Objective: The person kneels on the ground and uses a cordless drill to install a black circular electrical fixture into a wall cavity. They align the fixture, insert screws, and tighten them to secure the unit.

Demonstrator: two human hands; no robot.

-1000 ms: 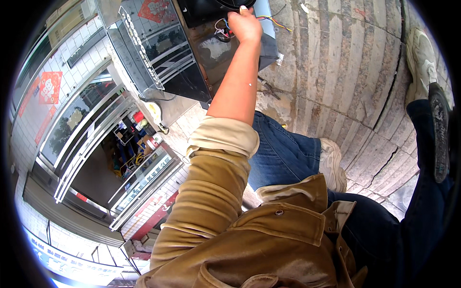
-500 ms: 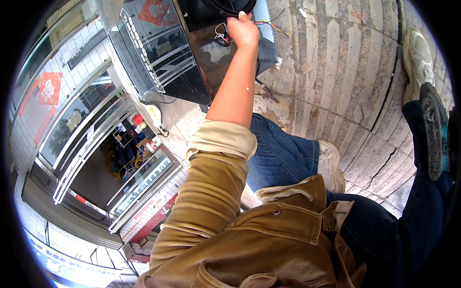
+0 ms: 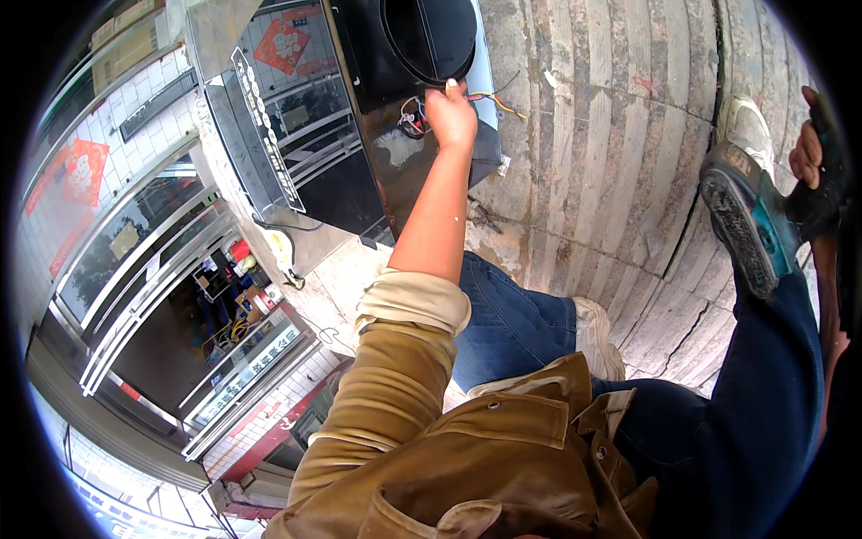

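At the top of the view, my left hand (image 3: 452, 117) is closed on the lower rim of the round black duct collar (image 3: 388, 36), thumb over the edge. This collar sits on a black housing in a large appliance with a glossy dark panel (image 3: 314, 126), which looks like a range hood. Loose wires (image 3: 499, 105) in several colours come out beside my fingers. At the far right, my right hand (image 3: 806, 154) is wrapped round the black handle of a teal-and-black power tool (image 3: 761, 220). The tool's worn dark base shows; its working end is hidden.
Striped stone paving (image 3: 611, 162) with a long crack runs under my shoes (image 3: 596, 341). A small dark metal piece (image 3: 485, 214) lies on the ground by the appliance. To the left stands a shopfront with a glass counter (image 3: 247, 368), goods and a cable near it.
The appliance and my left hand on its collar now sit lower in view. My right hand has come into sight, and the power tool has shifted left.
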